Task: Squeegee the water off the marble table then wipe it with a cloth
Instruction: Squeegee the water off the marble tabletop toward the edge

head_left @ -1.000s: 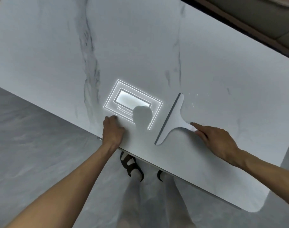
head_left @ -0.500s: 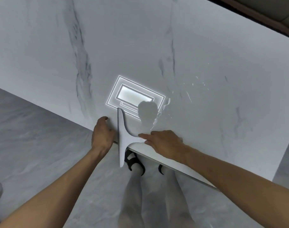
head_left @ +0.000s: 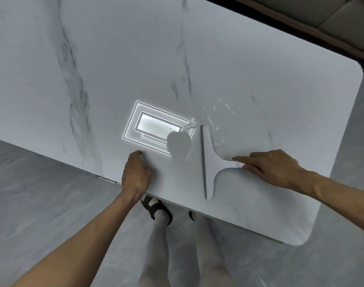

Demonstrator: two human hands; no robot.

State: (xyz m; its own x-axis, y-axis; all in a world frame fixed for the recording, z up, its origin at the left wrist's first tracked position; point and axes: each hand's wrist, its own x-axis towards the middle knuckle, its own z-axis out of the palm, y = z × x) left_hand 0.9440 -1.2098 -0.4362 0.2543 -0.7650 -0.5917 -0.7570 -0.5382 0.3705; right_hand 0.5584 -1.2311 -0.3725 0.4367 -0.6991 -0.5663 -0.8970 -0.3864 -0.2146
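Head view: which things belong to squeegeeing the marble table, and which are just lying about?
Job: squeegee, water drops, marble table, right hand on the handle, left hand resting on the table.
Just there: sandals, floor, sofa, light reflection.

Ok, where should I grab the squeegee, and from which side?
Grip the squeegee by its narrow handle stem, coming from the right: it lies flat, blade strip on the left, stem pointing toward the right hand, whose fingers touch it.
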